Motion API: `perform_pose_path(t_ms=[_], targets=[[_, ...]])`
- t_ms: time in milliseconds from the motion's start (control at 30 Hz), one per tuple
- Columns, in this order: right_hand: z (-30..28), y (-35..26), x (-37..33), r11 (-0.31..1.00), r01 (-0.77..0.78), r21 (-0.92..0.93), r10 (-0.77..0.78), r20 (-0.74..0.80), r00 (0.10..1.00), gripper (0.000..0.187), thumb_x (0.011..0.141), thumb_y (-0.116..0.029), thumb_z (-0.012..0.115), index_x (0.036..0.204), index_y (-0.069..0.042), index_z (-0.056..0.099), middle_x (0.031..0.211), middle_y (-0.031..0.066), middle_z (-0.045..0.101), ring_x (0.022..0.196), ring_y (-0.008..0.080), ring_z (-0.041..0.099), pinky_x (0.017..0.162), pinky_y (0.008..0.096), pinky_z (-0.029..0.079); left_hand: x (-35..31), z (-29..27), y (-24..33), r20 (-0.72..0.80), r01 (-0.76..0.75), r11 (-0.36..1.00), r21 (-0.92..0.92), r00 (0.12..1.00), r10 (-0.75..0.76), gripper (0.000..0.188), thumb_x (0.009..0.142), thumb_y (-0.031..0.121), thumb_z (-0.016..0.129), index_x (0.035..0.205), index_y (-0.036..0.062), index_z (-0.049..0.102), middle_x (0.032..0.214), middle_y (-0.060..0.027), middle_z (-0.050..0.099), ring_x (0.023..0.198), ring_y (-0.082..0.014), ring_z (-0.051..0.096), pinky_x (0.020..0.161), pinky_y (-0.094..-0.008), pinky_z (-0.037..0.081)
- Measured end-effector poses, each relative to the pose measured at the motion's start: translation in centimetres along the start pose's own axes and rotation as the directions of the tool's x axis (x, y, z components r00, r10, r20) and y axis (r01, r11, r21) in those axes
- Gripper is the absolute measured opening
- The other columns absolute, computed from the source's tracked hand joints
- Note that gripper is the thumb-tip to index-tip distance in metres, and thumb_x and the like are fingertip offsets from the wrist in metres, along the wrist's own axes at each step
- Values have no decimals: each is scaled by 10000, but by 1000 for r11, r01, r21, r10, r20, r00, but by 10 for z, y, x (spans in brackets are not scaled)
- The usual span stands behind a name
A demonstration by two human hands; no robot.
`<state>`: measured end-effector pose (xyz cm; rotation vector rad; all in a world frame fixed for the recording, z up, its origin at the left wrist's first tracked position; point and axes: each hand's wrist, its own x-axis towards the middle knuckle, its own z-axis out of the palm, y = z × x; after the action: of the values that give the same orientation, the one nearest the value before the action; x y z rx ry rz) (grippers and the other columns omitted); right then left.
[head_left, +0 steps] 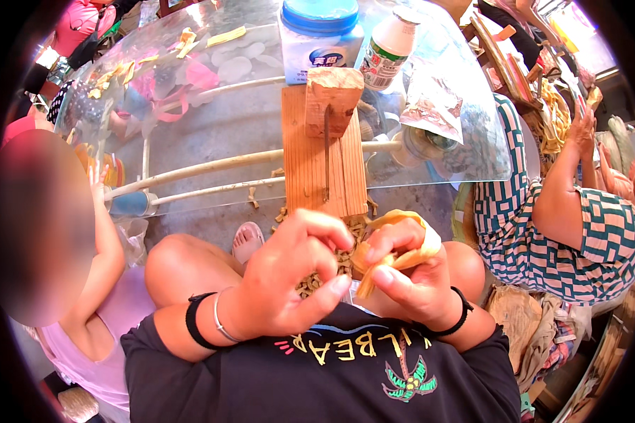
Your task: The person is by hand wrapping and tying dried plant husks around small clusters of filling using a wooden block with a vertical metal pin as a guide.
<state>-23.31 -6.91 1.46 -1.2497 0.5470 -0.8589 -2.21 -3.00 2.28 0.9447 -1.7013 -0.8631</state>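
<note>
Nearest, a black shirt spreads below both wrists. Just beyond it, the right hand has its grip clamped on a folded yellow strip, whose short end pokes out toward the left thumb. Beside it, the left hand is bent with its grip apart, thumb and fingers not meeting, close to the strip. Small tan pieces lie heaped beneath the hands. Farther off, a wooden board reaches past the near edge of the glass desk, bearing a wooden block. Behind stand a blue-lidded tub and a white bottle.
</note>
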Motion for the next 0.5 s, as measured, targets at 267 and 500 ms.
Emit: perform_pose_path(t_ms=[267,500], targets=[[5,6,7,972,221,-85,-211,110,971,210,839,28,735,1008,-38,629,879,62,655,786,188,635,705,314,483,-7,-1,-20,118,85,950,-299,992,-52,424,770,-41,693,1161,19,540,1068,-133,604,955,-236,594,841,-345,487],[10,13,15,625,439,-645,-457,154,876,395,640,65,783,962,-119,650,916,36,585,744,218,608,571,316,478,-4,-4,-2,44,238,904,-355,970,-238,341,809,-32,645,1115,11,500,929,-92,540,810,-172,539,773,-287,459]])
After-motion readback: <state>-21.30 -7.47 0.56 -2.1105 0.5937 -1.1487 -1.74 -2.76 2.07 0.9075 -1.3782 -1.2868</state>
